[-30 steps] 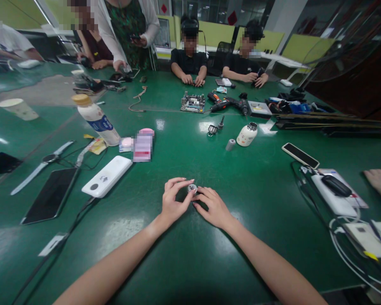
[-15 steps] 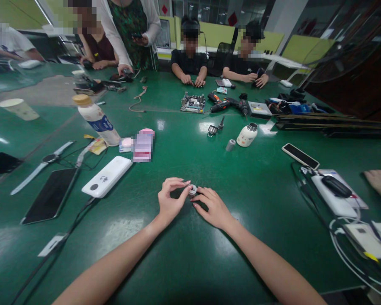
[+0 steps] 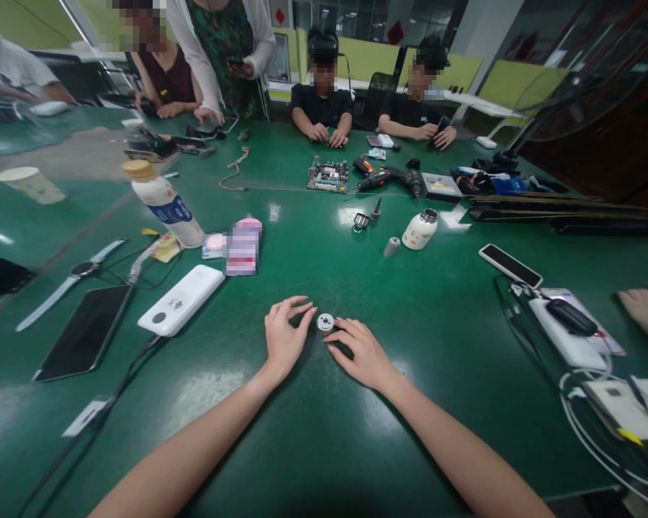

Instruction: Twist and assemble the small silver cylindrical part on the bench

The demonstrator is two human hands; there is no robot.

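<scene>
Upright on the green table, in front of me, stands a small silver metal cylinder [image 3: 325,324] with a round, holed top face, like a small motor. My right hand [image 3: 361,352] steadies it from the right with bent fingertips at its side. Just left of it is my left hand [image 3: 285,334], thumb and a fingertip pinched together, apart from the cylinder. Anything in that pinch is too small to make out. Farther off, a second grey metal cylinder [image 3: 392,247] stands beside a cream bottle [image 3: 420,230].
On the left lie a white power bank [image 3: 181,301], a black tablet [image 3: 83,334], a watch [image 3: 83,269] and a drink bottle [image 3: 167,208]. A phone [image 3: 510,266] and cables are on the right. Across the table are a circuit board [image 3: 328,175], power drills [image 3: 405,180] and several people.
My left hand has drawn back leftward from the metal cylinder, fingers still pinched, uncovering its top. My right hand has stayed at the cylinder.
</scene>
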